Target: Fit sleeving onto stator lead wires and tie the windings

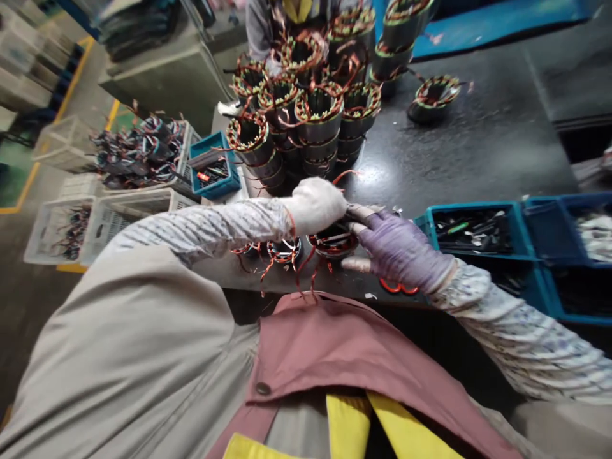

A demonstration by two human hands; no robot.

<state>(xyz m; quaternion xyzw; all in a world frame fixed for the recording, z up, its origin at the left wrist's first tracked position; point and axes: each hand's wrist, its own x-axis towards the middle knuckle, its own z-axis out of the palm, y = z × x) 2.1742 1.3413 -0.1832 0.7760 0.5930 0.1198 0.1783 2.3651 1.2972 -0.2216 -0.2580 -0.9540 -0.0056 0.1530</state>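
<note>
A motor stator [333,247] with copper-coloured wire ends sits at the near edge of the dark table, partly covered by my hands. My left hand [318,205], in a white glove, is bent over its far side with the fingers curled; what they hold is hidden. In a purple glove with bare-looking fingertips, my right hand [401,248] spans the stator's right side, fingers at the far rim and thumb at the front. A smaller wound stator [284,250] stands just left of it. Red scissor handles [398,287] lie below my right hand.
Stacked stators [318,121] stand ahead, a person's sleeve [259,29] behind them. One lone stator [434,97] sits farther right. Blue bins [528,245] of small parts line the right side. On the left are a blue tray [235,180] and white crates [98,245].
</note>
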